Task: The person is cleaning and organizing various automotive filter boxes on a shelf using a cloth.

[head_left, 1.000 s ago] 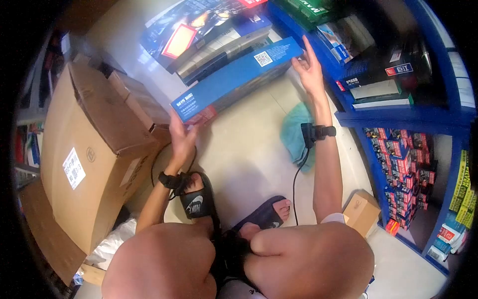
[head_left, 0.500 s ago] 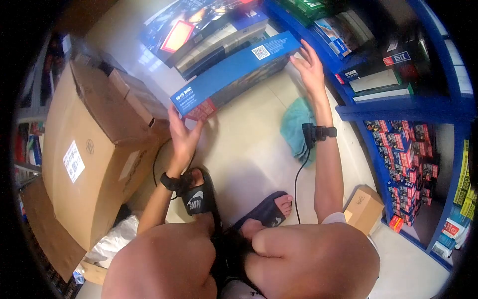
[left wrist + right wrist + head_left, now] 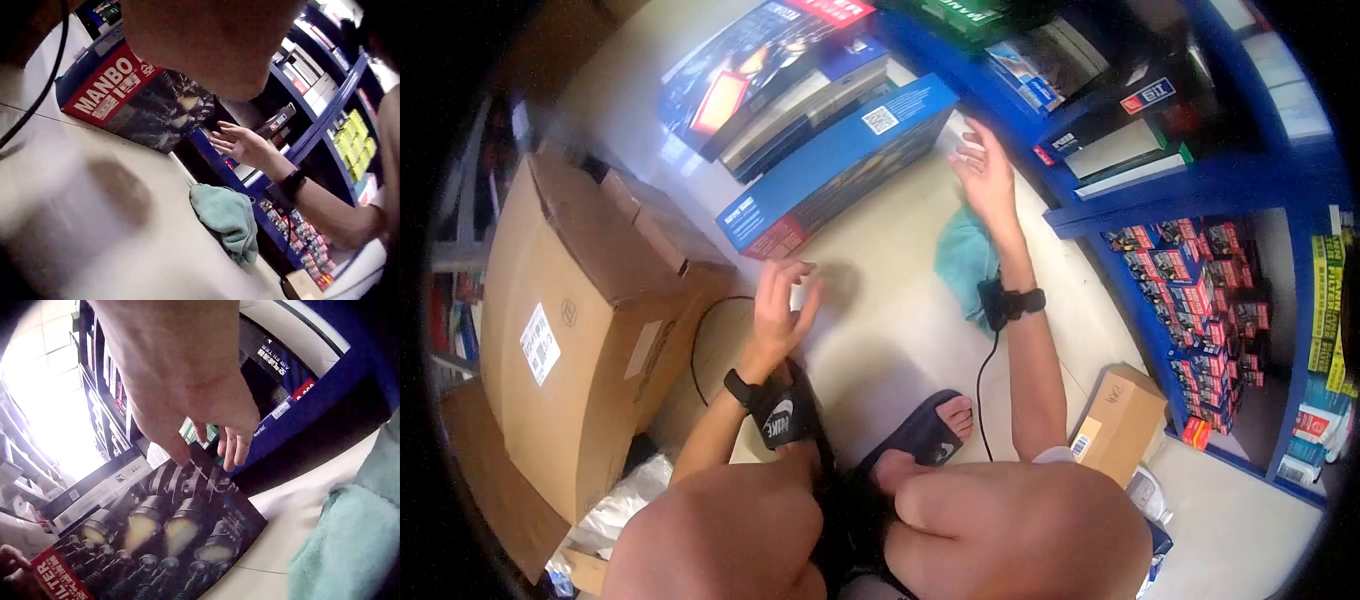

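Observation:
A blue air filter box [image 3: 830,165] with a QR code on its top stands on edge on the floor, in front of other boxes. Its printed engine picture faces my right hand's camera, and the left wrist view shows its red MANBO band [image 3: 112,87]. Just short of the box's near left corner is my left hand [image 3: 778,312], fingers loosely bent and holding nothing. Off the right end of the box, my right hand [image 3: 988,185] has its fingers relaxed, also holding nothing.
More filter boxes [image 3: 745,75] stand behind. Blue shelving [image 3: 1190,190] with small packages runs along the right. A green cloth [image 3: 965,265] lies on the floor near it. Large cardboard cartons [image 3: 570,330] crowd the left side, and a small carton [image 3: 1115,415] sits by my right knee.
Both hands have let go of the blue box and drawn back from its ends, the left one towards me. The box is left standing against those behind. The head view has shifted slightly.

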